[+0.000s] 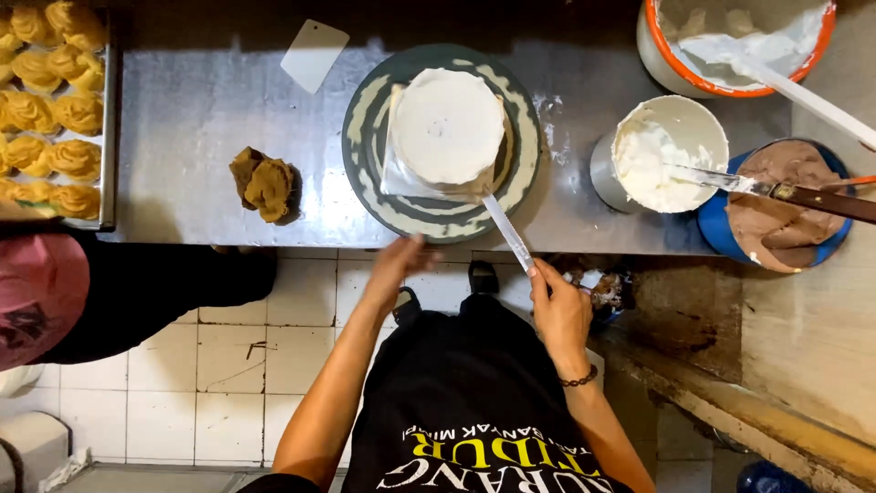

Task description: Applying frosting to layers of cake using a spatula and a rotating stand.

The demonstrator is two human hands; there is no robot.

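So you've got your right hand (558, 310) wrapped around the handle end of a long narrow metal spatula (507, 231), blade angled up and away from you with its tip against the lower side of the small round white-frosted cake (447, 123). The cake sits just ahead of both hands on a dark green round turntable (365, 137) on the steel worktop (201, 110). Your left hand (397, 265) is at the near rim of that turntable, fingers curled on the edge; can't quite tell if they're gripping or just resting. Progress-wise I'd say the cake's mostly coated: the top looks smooth and fully white, so what's left seems to be tidying the sides and the messy cream smears on the turntable. Off to your right there's a steel bowl of white cream (662, 155) with a knife (776, 190) lying across it, plus a blue tub of chocolate cream (780, 210). Out past your left hand sits a crumpled brown cloth (266, 185), and further left a tray of golden pastries (50, 100).
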